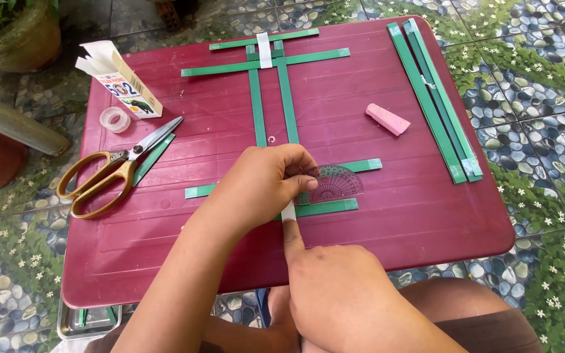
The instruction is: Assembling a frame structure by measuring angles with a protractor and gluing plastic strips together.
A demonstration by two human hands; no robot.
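Note:
A frame of green strips (271, 98) lies on the dark red plastic table (387, 216), two long strips crossed by shorter ones, with a white tape band near the top. My left hand (263, 186) presses down where the long strips meet the lower cross strips, fingers curled over the joint. My right hand (338, 294) reaches up from the near edge, its forefinger pressing a small white piece of tape (288, 212) at that joint. A clear protractor (332, 183) lies beside my left fingers on the lower strips.
Gold-handled scissors (112, 170) lie at the left, with a tape roll (115, 119) and a small white carton (122, 78) behind them. A pink block (388, 119) and a bundle of long green strips (436, 101) lie at the right. Pebble-pattern floor tiles surround the table.

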